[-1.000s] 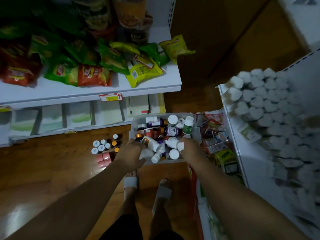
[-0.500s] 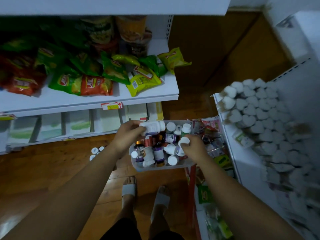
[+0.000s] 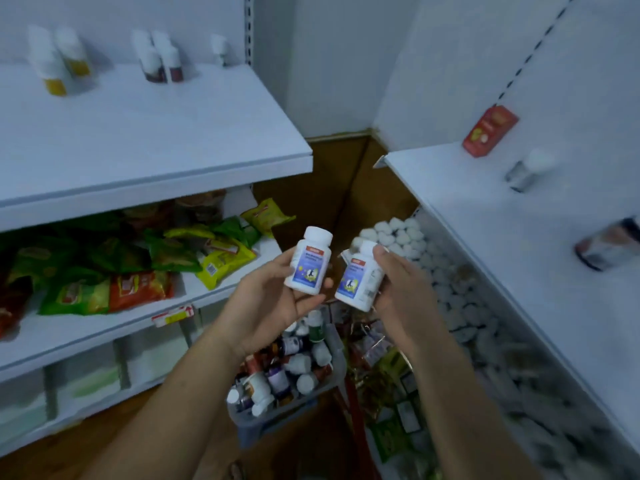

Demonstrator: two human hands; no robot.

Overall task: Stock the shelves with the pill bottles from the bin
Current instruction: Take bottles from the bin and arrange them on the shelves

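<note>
Our left grip (image 3: pixel 273 306) cradles one white pill bottle (image 3: pixel 308 263), fingers loosely curled, and our right grip (image 3: pixel 401 289) wraps its twin (image 3: pixel 358 282), both above the bin (image 3: pixel 256 427). Loosely held, either could slip, or topple the shelved bottles (image 3: pixel 161 62) on the upper shelf (image 3: pixel 166 133)

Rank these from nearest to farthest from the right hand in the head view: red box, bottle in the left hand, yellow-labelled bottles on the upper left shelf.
1. bottle in the left hand, just left of the right hand.
2. red box, up on the right shelf.
3. yellow-labelled bottles, far back on the upper left shelf.
</note>
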